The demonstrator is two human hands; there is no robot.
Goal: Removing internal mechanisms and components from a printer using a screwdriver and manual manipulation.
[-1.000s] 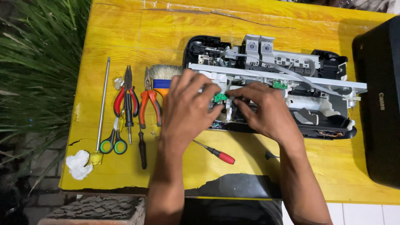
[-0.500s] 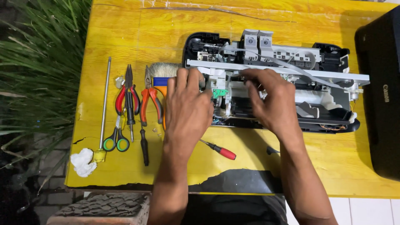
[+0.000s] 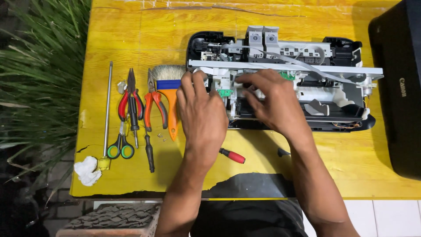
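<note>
One head view shows everything: a dismantled printer chassis of black plastic with grey and white inner parts [image 3: 307, 94] lies across the far middle of the yellow wooden worktop [image 3: 131, 35], its cover off, a long pale metal rail, a flat grey ribbon cable and small green circuit boards exposed. The left hand [image 3: 202, 115] rests palm down at the chassis's left end, fingers [image 3: 189, 85] spread and loosely extended onto the rail's end, gripping nothing that can be seen. The right hand [image 3: 272, 103] lies over the chassis's middle, fingers [image 3: 247, 79] curled down into the mechanism; whether they pinch a part cannot be told. Left of the hands lie one long metal rod [image 3: 108, 105], two pliers with red and orange handles [image 3: 142, 107], one pair of green-handled scissors [image 3: 120, 147], one orange-handled brush with pale bristles [image 3: 169, 87], and one red-handled screwdriver [image 3: 232, 156] near the left wrist. One black box-shaped device [image 3: 397, 87] stands at the right edge.
</note>
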